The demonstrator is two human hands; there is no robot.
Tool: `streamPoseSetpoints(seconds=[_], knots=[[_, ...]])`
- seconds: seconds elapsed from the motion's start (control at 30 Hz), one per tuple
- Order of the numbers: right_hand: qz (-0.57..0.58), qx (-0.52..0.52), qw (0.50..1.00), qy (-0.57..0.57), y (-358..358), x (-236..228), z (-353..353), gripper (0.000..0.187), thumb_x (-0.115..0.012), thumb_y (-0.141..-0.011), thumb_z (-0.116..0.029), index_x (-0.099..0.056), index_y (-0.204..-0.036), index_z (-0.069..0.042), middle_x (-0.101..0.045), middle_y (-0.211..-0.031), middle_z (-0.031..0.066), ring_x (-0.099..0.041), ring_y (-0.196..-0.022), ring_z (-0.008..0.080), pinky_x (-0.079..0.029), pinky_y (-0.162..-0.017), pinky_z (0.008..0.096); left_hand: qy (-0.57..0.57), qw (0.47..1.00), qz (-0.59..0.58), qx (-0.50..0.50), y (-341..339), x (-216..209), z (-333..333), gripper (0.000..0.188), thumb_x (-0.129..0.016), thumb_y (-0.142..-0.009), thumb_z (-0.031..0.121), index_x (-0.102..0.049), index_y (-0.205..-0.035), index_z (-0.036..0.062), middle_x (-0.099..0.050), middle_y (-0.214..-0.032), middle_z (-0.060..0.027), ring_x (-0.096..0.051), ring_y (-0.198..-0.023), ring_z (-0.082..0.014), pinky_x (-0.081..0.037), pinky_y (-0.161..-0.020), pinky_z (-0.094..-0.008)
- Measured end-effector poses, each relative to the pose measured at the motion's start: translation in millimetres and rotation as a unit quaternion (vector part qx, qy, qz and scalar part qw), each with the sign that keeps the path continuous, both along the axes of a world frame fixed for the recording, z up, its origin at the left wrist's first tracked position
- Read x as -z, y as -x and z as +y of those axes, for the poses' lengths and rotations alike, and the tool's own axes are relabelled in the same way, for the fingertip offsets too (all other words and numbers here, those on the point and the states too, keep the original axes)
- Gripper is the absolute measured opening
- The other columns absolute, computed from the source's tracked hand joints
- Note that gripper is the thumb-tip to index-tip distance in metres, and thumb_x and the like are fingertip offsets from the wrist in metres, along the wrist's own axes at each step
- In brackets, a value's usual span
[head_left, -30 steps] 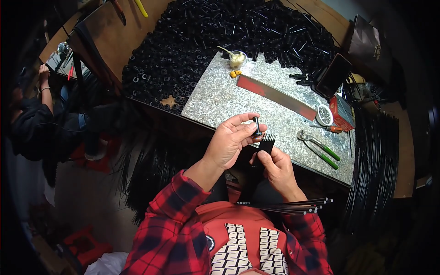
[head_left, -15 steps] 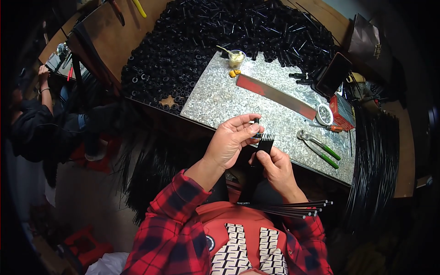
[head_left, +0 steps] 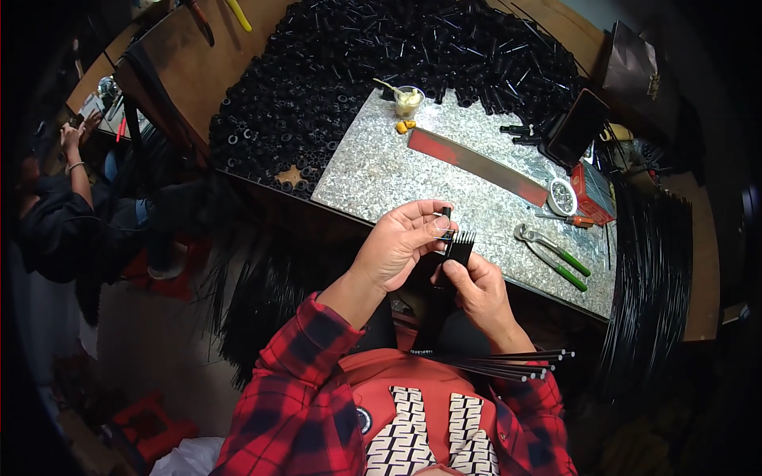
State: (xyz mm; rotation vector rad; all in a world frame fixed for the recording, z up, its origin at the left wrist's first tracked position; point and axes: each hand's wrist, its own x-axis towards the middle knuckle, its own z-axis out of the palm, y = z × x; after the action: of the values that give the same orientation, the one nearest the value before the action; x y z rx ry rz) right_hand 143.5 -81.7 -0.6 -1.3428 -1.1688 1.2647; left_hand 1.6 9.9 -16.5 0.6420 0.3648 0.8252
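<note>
My left hand (head_left: 394,247) pinches a small black cylindrical part (head_left: 446,213) upright between thumb and fingers. A thin shiny strand shows at its fingertips, too fine to name for sure. Close on its right, my right hand (head_left: 479,295) is closed on a flat row of thin black rods (head_left: 458,251), whose pale narrow tips point up toward the black part. I cannot tell whether tips and part touch. Several long black rods (head_left: 532,363) with grey round ends cross my right forearm, perhaps the same bundle. Both hands are held just in front of the table's near edge.
On the speckled tabletop (head_left: 357,170) lie a red-and-grey metal strip (head_left: 476,165), green-handled pincers (head_left: 553,258), a white bowl (head_left: 562,197) and a cup of pale paste (head_left: 408,101). Black plastic parts (head_left: 413,47) are heaped behind. Long black rods (head_left: 647,278) hang right. Another person (head_left: 71,198) sits left.
My hands stay nearly in place, with the black part tilting slightly in my left fingertips. The other person's hands at the far left have come up together.
</note>
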Motion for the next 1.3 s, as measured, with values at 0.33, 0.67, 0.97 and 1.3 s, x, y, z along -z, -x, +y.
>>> streamPoseSetpoints(seconds=[0.33,0.67,0.97,1.3], knots=[[0.006,0.004,1.0,0.001,0.7,1.6,-0.8,0.022,-0.053,-0.094,-0.02,-0.063,-0.088,-0.002,-0.062,-0.076,-0.0008,-0.05,-0.064,0.004,-0.038,-0.056,0.0191,0.022,1.0,0.007,0.006,-2.2,4.3,1.0,0.021,-0.059,-0.088,0.005,-0.057,-0.109,-0.0006,-0.063,-0.097,-0.0075,-0.061,-0.09,-0.0129,-0.051,-0.073,-0.0237],[-0.03,0.012,0.999,-0.022,-1.6,-0.3,-1.9,0.02,-0.055,-0.093,-0.021,-0.064,-0.088,-0.003,-0.061,-0.072,-0.0029,-0.046,-0.056,0.0016,-0.034,-0.048,0.0184,0.003,0.999,-0.03,0.042,7.0,2.3,-4.7,0.028,-0.055,-0.093,0.019,-0.058,-0.109,-0.0035,-0.062,-0.104,-0.0105,-0.06,-0.093,-0.016,-0.048,-0.085,-0.0294],[-0.086,0.009,0.996,-0.034,-1.1,-2.6,-4.5,0.016,-0.058,-0.091,-0.017,-0.065,-0.092,-0.002,-0.057,-0.064,-0.0049,-0.044,-0.051,0.0012,-0.032,-0.043,0.0193,-0.146,0.982,0.103,-0.068,4.5,-7.0,-19.8,0.03,-0.063,-0.082,-0.006,-0.059,-0.111,-0.0057,-0.061,-0.1,-0.0076,-0.06,-0.09,-0.012,-0.049,-0.081,-0.0227],[-0.099,0.001,0.993,-0.067,-1.5,-7.8,-9.2,0.017,-0.058,-0.091,-0.018,-0.064,-0.1,-0.004,-0.053,-0.065,-0.0057,-0.044,-0.052,0.0017,-0.034,-0.044,0.0197,-0.128,0.985,0.102,-0.049,8.3,-6.5,-24.9,0.026,-0.062,-0.085,-0.001,-0.059,-0.111,-0.006,-0.063,-0.09,-0.0048,-0.059,-0.08,-0.0079,-0.048,-0.072,-0.0193]])
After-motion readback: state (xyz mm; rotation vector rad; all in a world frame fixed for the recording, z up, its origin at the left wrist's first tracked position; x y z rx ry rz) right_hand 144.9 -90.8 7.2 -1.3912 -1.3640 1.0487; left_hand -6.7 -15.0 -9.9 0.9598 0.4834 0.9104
